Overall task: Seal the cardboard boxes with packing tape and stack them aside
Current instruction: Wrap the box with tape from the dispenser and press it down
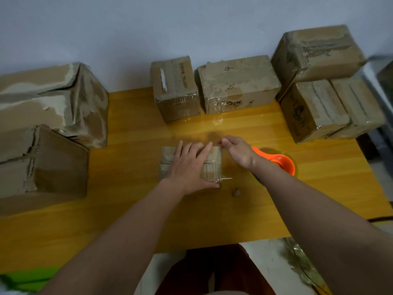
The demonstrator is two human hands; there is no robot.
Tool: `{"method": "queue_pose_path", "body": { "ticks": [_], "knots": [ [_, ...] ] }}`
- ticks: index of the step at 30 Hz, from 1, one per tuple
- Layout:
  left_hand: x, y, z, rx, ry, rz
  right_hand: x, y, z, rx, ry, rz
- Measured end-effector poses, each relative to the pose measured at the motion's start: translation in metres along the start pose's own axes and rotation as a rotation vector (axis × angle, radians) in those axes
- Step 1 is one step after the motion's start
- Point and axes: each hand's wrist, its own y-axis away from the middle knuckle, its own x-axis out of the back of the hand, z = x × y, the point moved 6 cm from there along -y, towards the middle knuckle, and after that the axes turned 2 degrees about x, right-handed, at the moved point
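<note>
The left hand (189, 167) lies flat with fingers spread on top of a small cardboard box (212, 165), pressing it to the table (131, 167). The right hand (238, 152) pinches something at the box's far right corner; what it pinches is too faint to tell. The box sits mid-table, its long axis running left to right. Just right lies an orange tape dispenser (280, 160).
</note>
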Motion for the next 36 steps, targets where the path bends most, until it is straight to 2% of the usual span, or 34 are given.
{"method": "queue_pose_path", "body": {
  "ticks": [2, 3, 5, 6, 7, 9, 11, 15, 19, 23, 25, 28, 30, 33, 36],
  "knots": [
    [0.002, 0.001, 0.000, 0.037, 0.019, 0.025, 0.003, -0.001, -0.001, -0.056, 0.090, -0.053],
    [0.003, 0.002, 0.000, 0.065, 0.027, 0.036, 0.008, 0.001, -0.005, -0.044, 0.205, -0.018],
    [0.004, 0.003, 0.002, 0.124, 0.033, 0.051, 0.023, 0.011, -0.018, 0.089, 0.344, 0.238],
    [0.003, 0.005, 0.004, 0.149, 0.035, 0.061, 0.025, 0.024, -0.028, 0.189, 0.312, 0.358],
    [0.001, 0.006, 0.006, 0.165, 0.041, 0.069, 0.020, 0.035, -0.036, 0.285, 0.257, 0.406],
    [-0.003, 0.008, 0.009, 0.169, 0.073, 0.067, -0.011, 0.051, -0.041, 0.390, 0.212, 0.291],
    [-0.007, 0.010, 0.008, 0.137, 0.097, 0.016, -0.044, 0.055, -0.031, 0.365, 0.230, 0.145],
    [-0.011, 0.012, 0.003, 0.085, 0.032, -0.040, -0.059, 0.051, -0.013, 0.299, 0.189, 0.128],
    [-0.013, 0.011, 0.005, 0.109, -0.003, -0.031, -0.054, 0.045, -0.005, 0.159, -0.088, 0.050],
    [-0.013, 0.011, 0.005, 0.113, 0.012, -0.039, -0.049, 0.042, 0.017, -0.054, -0.234, -0.023],
    [-0.013, 0.011, 0.005, 0.114, 0.020, -0.037, -0.044, 0.046, 0.023, -0.089, -0.257, 0.031],
    [-0.012, 0.011, 0.005, 0.109, 0.008, -0.038, -0.031, 0.053, 0.009, 0.086, -0.231, 0.251],
    [-0.012, 0.011, 0.004, 0.108, 0.007, -0.037, -0.033, 0.051, 0.004, 0.132, -0.204, 0.239],
    [-0.013, 0.012, 0.004, 0.103, 0.020, -0.028, -0.033, 0.039, 0.012, 0.061, -0.126, 0.158],
    [-0.012, 0.012, 0.004, 0.098, 0.015, -0.017, -0.021, 0.039, 0.003, 0.206, -0.059, 0.326]
  ]
}}
